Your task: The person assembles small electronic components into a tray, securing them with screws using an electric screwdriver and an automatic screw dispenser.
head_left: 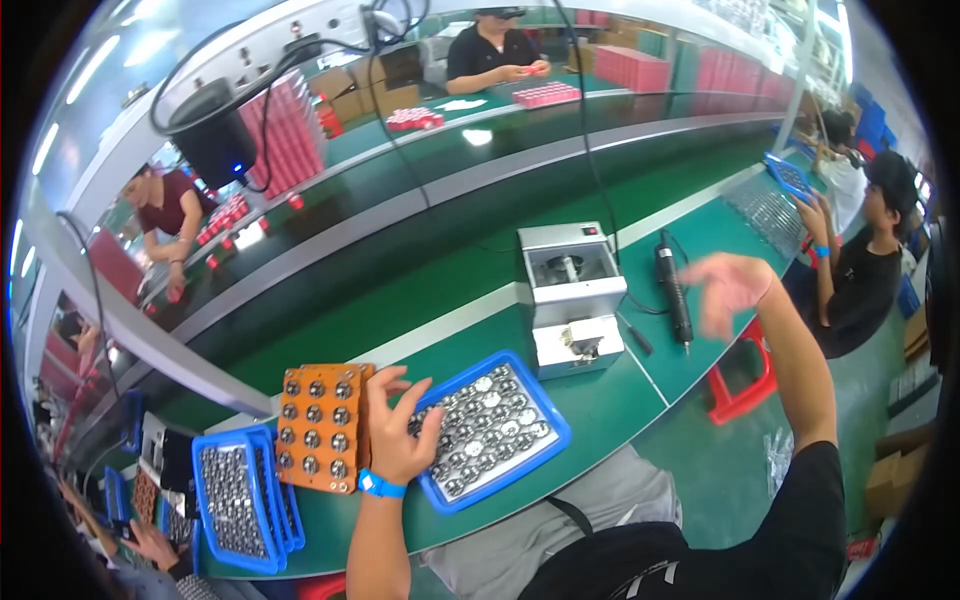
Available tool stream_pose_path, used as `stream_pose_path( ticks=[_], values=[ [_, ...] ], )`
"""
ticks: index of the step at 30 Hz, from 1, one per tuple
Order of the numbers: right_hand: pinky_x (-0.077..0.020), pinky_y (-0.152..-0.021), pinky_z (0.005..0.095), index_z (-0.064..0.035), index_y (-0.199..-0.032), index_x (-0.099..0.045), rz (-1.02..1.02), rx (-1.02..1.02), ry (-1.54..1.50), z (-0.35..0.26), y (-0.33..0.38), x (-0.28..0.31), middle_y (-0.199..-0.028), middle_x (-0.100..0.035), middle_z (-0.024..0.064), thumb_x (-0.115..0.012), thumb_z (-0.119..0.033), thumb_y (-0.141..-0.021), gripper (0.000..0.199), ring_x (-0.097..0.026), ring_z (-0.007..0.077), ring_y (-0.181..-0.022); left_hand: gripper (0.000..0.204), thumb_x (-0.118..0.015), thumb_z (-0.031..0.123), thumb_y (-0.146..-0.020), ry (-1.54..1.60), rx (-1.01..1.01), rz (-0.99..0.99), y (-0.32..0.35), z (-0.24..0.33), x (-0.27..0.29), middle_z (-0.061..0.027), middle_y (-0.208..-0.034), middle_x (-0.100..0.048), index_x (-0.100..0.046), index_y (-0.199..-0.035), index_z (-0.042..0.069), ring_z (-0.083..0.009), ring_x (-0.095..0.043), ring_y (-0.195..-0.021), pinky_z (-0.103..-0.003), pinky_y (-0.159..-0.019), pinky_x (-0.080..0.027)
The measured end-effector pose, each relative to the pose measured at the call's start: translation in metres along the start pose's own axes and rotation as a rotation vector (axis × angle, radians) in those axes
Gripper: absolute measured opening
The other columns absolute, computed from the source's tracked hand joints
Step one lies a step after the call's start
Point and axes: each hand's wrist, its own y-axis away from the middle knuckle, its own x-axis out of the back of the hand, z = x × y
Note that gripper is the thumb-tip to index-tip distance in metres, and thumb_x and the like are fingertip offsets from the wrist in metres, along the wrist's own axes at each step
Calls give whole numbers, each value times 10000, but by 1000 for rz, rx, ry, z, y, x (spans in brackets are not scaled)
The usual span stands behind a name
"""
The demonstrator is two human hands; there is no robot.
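Probably the orange fixture [327, 427], at the lower left of the frame, is the stiffest and heaviest thing near the left hand [397, 440]: it looks like a thick, rigid block, with round metal pieces set in rows over its face. Its plain side edges seem the sound place to take hold, since fingers on the face could knock the pieces. The left hand has its thumb and fingers spread, over the gap between fixture and blue tray [545, 395]; whether it touches either I cannot tell.

That tray lies on the green table [465, 352] at lower centre, full of small shiny metal parts [488, 425]. Its walls look like light, slightly flexible plastic, so a lift is best shared between opposite rims and kept level, or the parts may slide. Singly, they seem light, hard and slippery, best pinched by their outer edge.

Right of centre, the right hand [738, 290] is blurred; its fingers look parted, with nothing seen in them. Just beside it lies the black electric screwdriver [674, 300], likely rigid and moderately weighty, best gripped around its barrel, clear of the tip.
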Motion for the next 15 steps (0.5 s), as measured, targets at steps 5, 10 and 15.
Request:
stream_pose_path(
  ticks=[5, 10, 15],
  values=[
    [-569, -829, 402, 14, -1407, -455, 195, 277, 597, 40, -13, 50, -1068, -699, 228, -660, -393, -918, 668, -710, 311, -931, 311, -672, 132, -820, -32, -4, -18, 3, 0, 4, -185, -1256, -474, -679, -1083, -33, -294, -575, -972, -405, -880, -479],
    [-562, -751, 376, 7, -1266, -590, 443, 138, 432, 41, -24, 61, -902, -708, 179, -677, -377, -885, 547, -707, 274, -853, 294, -648, 128, -854, -10, 9, -4, 0, -9, 6, -171, -1255, -468, -672, -1095, -38, -276, -552, -980, -396, -881, -473],
    [-570, -684, 374, 36, -1124, -610, 968, 133, 1619, 87, -48, 54, -755, -661, 205, -677, -475, -892, 566, -699, 284, -645, 295, -651, 104, -846, -22, 6, -8, 4, -6, 11, -167, -1259, -464, -665, -1100, -45, -273, -544, -997, -389, -881, -473]
  ],
)
